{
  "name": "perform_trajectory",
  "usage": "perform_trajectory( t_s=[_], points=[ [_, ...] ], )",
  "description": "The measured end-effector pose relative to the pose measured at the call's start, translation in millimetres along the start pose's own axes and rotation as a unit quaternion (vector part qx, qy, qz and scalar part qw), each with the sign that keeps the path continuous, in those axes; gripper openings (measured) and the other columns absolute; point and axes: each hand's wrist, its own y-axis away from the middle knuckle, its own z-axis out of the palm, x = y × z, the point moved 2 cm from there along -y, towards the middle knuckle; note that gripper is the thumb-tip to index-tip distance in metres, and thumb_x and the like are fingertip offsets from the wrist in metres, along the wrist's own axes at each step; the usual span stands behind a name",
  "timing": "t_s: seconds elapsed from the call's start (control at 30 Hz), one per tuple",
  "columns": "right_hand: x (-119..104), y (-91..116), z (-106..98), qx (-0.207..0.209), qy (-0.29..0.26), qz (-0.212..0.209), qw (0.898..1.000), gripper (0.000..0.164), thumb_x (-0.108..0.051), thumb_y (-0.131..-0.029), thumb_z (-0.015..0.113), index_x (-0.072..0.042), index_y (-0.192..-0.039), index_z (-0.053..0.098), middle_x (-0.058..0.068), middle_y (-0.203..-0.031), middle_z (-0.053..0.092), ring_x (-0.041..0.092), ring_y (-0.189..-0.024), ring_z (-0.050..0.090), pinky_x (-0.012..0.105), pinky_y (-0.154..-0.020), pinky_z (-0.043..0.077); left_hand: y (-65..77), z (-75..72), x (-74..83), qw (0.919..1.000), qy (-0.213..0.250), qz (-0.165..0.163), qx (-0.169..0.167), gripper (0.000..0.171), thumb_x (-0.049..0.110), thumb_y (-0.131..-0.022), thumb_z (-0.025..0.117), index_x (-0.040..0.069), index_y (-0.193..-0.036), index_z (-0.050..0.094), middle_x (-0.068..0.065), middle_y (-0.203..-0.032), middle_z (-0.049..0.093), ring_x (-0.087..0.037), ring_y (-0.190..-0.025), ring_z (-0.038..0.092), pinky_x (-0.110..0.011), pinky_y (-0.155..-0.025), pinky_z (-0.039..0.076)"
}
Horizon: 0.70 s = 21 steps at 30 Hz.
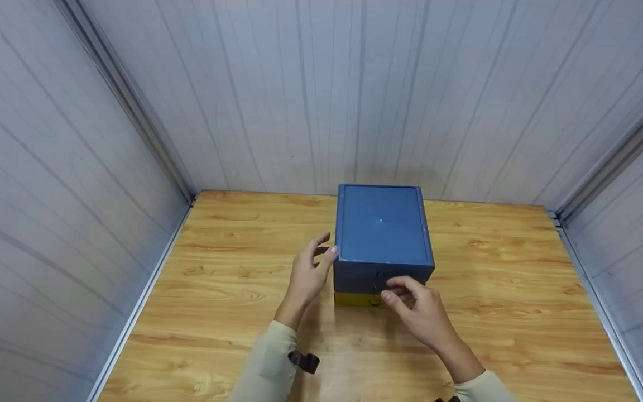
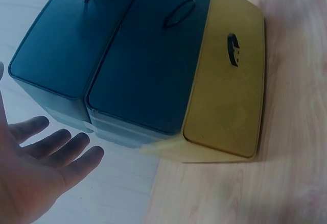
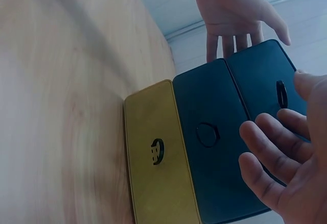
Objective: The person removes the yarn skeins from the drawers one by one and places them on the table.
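Note:
A small drawer box (image 1: 385, 229) stands on the wooden surface, with two blue drawers above a yellow drawer (image 2: 225, 91). Each drawer front carries a dark pull. My left hand (image 1: 307, 273) is at the box's left side, fingers extended and spread, thumb by the top edge. In front of the box, my right hand (image 1: 422, 310) has its fingers loosely bent. Its thumb and index finger stand apart, close around the loop pull (image 3: 281, 96) of the top blue drawer (image 3: 255, 71). The middle drawer's loop pull (image 3: 216, 133) sits lower, below those fingers. All three drawers are closed.
Pale ribbed panels (image 1: 321, 100) enclose the wooden tabletop (image 1: 232, 268) at the back and both sides. The box stands near the back panel. Metal edging (image 1: 132, 318) runs along the tabletop's left side.

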Motion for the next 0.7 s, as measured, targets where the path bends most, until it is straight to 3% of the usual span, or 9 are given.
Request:
perform_trajectory(
  t_s=[0.3,0.7],
  points=[
    [0.4,-6.0,7.5,0.012,0.012,0.002,1.0,0.021,-0.033,-0.096,0.073,-0.015,-0.108,0.076,-0.007,-0.093,0.073,0.011,-0.085,0.068,0.028,-0.078,0.057,-2.6,3.5,3.0,0.9997,0.018,0.008,-0.011,0.052,0.041,-0.101,0.063,0.013,-0.145,0.057,-0.01,-0.142,0.06,-0.03,-0.125,0.061,-0.056,-0.1,0.052],
    [-0.9,-9.4,10.0,0.017,0.005,0.002,1.0,0.009,-0.025,-0.097,0.073,-0.018,-0.1,0.076,-0.007,-0.089,0.073,0.011,-0.08,0.066,0.026,-0.072,0.056,-4.7,5.3,2.0,0.9968,0.076,-0.018,-0.014,0.052,0.034,-0.098,0.069,0.009,-0.143,0.058,-0.015,-0.14,0.06,-0.037,-0.124,0.059,-0.044,-0.092,0.058]
  ],
)
